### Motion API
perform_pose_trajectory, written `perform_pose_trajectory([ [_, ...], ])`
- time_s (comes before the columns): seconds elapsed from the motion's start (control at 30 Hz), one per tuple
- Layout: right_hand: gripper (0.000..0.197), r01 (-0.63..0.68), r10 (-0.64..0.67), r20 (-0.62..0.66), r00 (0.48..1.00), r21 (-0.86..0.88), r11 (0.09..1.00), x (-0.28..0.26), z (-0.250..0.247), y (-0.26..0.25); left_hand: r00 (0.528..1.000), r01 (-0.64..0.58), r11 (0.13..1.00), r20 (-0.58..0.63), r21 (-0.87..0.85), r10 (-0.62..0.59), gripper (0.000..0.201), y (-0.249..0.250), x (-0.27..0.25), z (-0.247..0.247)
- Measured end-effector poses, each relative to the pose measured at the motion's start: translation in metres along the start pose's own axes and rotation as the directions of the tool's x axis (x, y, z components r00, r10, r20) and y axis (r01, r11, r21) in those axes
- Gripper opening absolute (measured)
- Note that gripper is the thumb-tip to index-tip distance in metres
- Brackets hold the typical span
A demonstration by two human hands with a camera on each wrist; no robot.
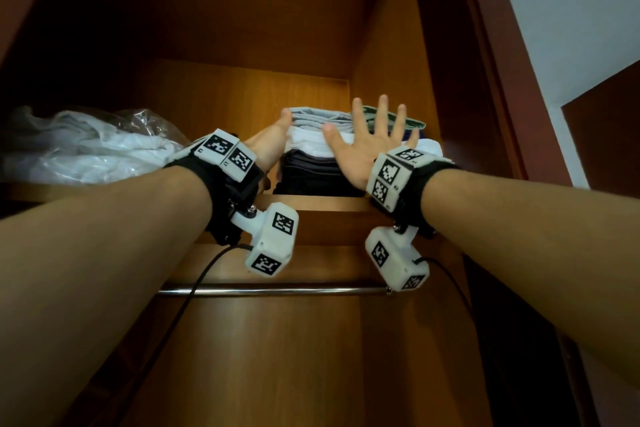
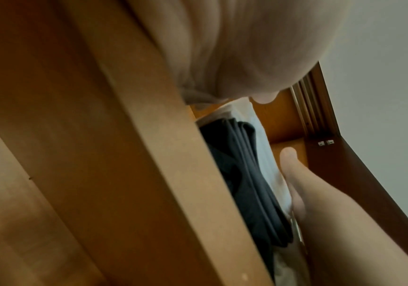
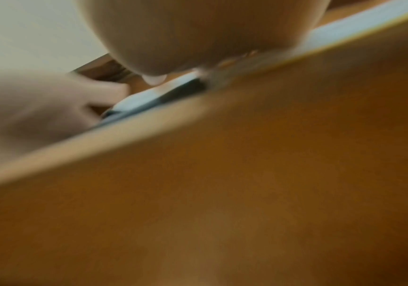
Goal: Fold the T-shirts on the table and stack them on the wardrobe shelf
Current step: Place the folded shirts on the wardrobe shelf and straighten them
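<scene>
1. The stack of folded T-shirts [image 1: 313, 152] is seen on the wardrobe shelf [image 1: 311, 202], near its front edge.
2. It is braced by the left hand [image 1: 270, 140] and right hand [image 1: 369, 146], fingers straight, nothing gripped.
3. An uneven push could topple the upper shirts or slide the stack off.

Setting: home bedroom or closet area, inside a wooden wardrobe [image 1: 388, 55]. Evidence: shelf [image 1: 311, 203] carrying a stack of folded T-shirts [image 1: 308, 152], a metal hanging rail [image 1: 277, 290] below, and a plastic bag [image 1: 86, 146] of white cloth beside the stack.
</scene>
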State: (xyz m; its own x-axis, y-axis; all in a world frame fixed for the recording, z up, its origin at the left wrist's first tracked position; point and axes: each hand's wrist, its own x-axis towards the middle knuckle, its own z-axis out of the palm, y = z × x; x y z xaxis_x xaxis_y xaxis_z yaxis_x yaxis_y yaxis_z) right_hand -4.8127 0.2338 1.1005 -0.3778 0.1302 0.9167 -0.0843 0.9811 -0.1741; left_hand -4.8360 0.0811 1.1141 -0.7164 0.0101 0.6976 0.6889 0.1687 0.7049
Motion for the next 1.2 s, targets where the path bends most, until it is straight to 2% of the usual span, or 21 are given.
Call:
perform_pose_trajectory([
  [0.07, 0.085, -0.033, 0.032, 0.030, 0.999, 0.017, 0.999, 0.009, -0.007, 0.004, 1.000, 0.017, 1.000, -0.010, -0.013, -0.017, 0.061, -0.002, 0.000, 0.000],
  [0.1, 0.086, -0.035, 0.034, 0.034, 0.999, 0.021, 0.999, 0.014, -0.011, 0.005, 1.000, 0.012, 1.000, -0.006, -0.019, -0.012, 0.062, -0.002, 0.000, 0.000],
  [0.2, 0.084, 0.020, -0.019, 0.047, 0.999, -0.011, 1.000, 0.027, -0.018, 0.003, 1.000, -0.015, 1.000, 0.010, -0.009, 0.015, 0.044, -0.001, -0.002, 0.000],
  [0.27, 0.082, 0.036, -0.034, 0.058, 0.998, -0.043, 0.998, 0.027, -0.018, 0.002, 1.000, -0.021, 1.000, 0.017, -0.005, 0.021, 0.045, 0.000, -0.003, 0.001],
  [0.33, 0.082, 0.017, -0.012, 0.054, 0.998, -0.078, 0.997, 0.023, -0.015, 0.003, 1.000, -0.015, 1.000, 0.011, 0.018, 0.015, 0.054, -0.001, -0.006, 0.000],
  [0.43, 0.085, -0.039, 0.041, 0.023, 0.999, -0.067, 0.997, 0.023, -0.017, 0.010, 1.000, 0.012, 1.000, 0.003, 0.021, -0.012, 0.085, -0.004, -0.002, -0.001],
  [0.47, 0.087, -0.059, 0.061, 0.017, 0.998, -0.058, 0.997, 0.026, -0.019, 0.013, 1.000, 0.013, 1.000, 0.000, 0.024, -0.013, 0.087, -0.003, -0.002, -0.001],
  [0.57, 0.089, -0.093, 0.096, 0.057, 0.994, -0.050, 0.994, 0.034, -0.021, 0.023, 1.000, 0.002, 1.000, 0.019, 0.010, -0.002, 0.067, 0.002, -0.009, 0.001],
  [0.7, 0.091, -0.136, 0.143, 0.056, 0.988, -0.108, 0.985, 0.037, -0.014, 0.033, 0.999, 0.017, 1.000, 0.029, -0.016, -0.016, 0.072, 0.002, -0.015, 0.001],
  [0.83, 0.098, -0.130, 0.142, 0.066, 0.988, -0.160, 0.978, 0.040, -0.013, 0.039, 0.999, 0.000, 0.999, 0.047, -0.038, 0.002, 0.062, 0.005, -0.018, 0.001],
  [1.0, 0.096, -0.167, 0.173, 0.076, 0.982, -0.076, 0.983, 0.035, -0.016, 0.033, 0.999, -0.006, 0.999, 0.048, -0.036, 0.008, 0.062, 0.003, -0.015, 0.000],
  [1.1, 0.096, -0.126, 0.131, 0.036, 0.991, -0.109, 0.986, 0.025, -0.017, 0.025, 0.999, 0.008, 1.000, 0.031, -0.027, -0.007, 0.069, 0.002, -0.016, 0.000],
  [1.2, 0.091, -0.096, 0.097, 0.006, 0.995, -0.110, 0.989, 0.021, -0.017, 0.014, 1.000, 0.020, 0.999, 0.001, -0.024, -0.020, 0.088, 0.001, -0.018, 0.000],
])
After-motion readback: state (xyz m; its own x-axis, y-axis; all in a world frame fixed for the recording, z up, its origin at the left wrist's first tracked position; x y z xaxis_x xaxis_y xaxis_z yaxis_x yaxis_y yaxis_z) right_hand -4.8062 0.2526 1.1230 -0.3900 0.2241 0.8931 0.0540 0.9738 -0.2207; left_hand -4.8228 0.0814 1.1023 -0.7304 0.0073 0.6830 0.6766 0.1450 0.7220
